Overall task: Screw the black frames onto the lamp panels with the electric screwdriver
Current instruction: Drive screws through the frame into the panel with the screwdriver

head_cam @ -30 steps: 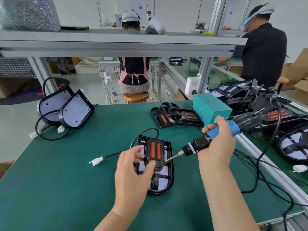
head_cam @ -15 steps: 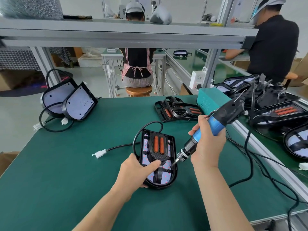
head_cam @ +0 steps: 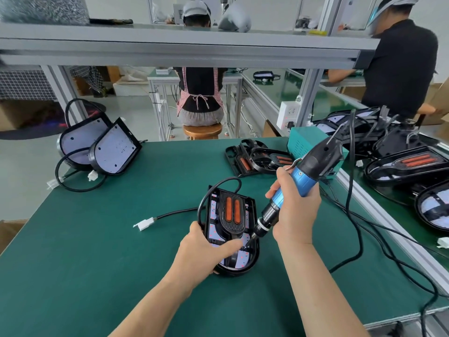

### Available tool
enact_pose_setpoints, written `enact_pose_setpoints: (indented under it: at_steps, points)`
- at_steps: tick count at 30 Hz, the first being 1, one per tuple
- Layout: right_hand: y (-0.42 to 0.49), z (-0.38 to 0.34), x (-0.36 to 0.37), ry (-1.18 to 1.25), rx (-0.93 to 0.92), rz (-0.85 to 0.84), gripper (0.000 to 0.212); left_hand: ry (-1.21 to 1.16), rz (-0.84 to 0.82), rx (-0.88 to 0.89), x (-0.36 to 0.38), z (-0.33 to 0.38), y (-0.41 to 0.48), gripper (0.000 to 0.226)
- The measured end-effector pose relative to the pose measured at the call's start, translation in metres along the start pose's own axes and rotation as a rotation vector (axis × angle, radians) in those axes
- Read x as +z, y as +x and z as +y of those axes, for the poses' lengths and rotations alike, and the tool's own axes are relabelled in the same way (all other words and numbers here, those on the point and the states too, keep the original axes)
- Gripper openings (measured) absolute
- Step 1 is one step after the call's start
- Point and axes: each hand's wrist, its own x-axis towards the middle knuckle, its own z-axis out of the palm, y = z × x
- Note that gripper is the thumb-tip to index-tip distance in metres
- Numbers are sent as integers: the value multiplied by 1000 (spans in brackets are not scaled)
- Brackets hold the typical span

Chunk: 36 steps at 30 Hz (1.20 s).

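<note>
Green surface (head_cam: pixel 109 251): matt, smooth mat.
Black moulded lamp frame (head_cam: pixel 233 231): glossy plastic.
Orange oblong inserts (head_cam: pixel 232 210): ribbed, shiny plastic.
Blue-and-black electric screwdriver (head_cam: pixel 301 181): blue barrel has a metallic sheen, black cap is matt plastic.
Grey overhead rail (head_cam: pixel 194 54): brushed metal.
Round stool (head_cam: pixel 202 130): varnished wood.

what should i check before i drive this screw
1. Black oval lamp panel with orange-striped black frame steadied by left hand: ok.
2. Blue-and-black electric screwdriver gripped by right hand: ok.
3. Bit tip seated in a screw: cannot tell.
4. Screwdriver square to panel: not ok, it leans right.
5. Left thumb clear of bit: not ok, right beside it.
6. Screwdriver's black cord off the panel: ok.
</note>
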Motion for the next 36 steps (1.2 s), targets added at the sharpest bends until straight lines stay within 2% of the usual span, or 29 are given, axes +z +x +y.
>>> enact_pose_setpoints:
  at_steps: [15,21,27,36]
  points:
    - [-17,-3,17,-150,-145,-308,19,-76,35,56,7,-7,0,78]
    - [-12,-3,9,-90,-80,-270,19,-71,25,40,6,-3,-4,83]
    - [-10,-5,5,-3,-35,-248,33,-54,8,21,3,-1,-6,82]
    - [13,-19,-2,97,-38,-160,10,-20,1,13,0,-2,-5,70]
